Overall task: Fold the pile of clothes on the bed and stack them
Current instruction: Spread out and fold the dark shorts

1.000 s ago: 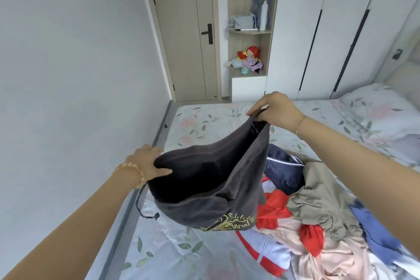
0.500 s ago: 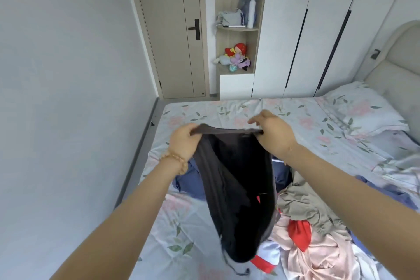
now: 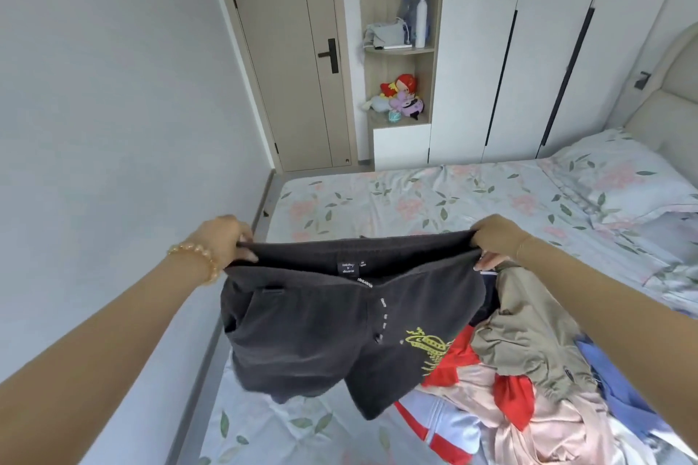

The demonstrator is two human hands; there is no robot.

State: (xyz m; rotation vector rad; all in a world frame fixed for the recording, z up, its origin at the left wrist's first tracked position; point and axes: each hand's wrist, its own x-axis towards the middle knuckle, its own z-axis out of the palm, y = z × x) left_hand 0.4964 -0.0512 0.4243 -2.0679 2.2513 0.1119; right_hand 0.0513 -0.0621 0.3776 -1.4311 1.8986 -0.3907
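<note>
Two hands hold one garment up over the bed: the left hand (image 3: 226,241) and the right hand (image 3: 496,240) each pinch an end of the waistband of a pair of dark grey cotton shorts with a yellow print on one leg (image 3: 332,328), fingers curled over the hem, pulling it wide between them. The shorts hang limp below the hands, so they look soft and light, with no stiffness to keep a crease; they will probably sag and slip unless laid flat on the floral bedsheet (image 3: 415,200) beyond the hands. The waistband ends seem the best grip, being the thickest edge. Below the right forearm lies the loose pile of unfolded clothes (image 3: 528,370), red, khaki, pink and blue.
</note>
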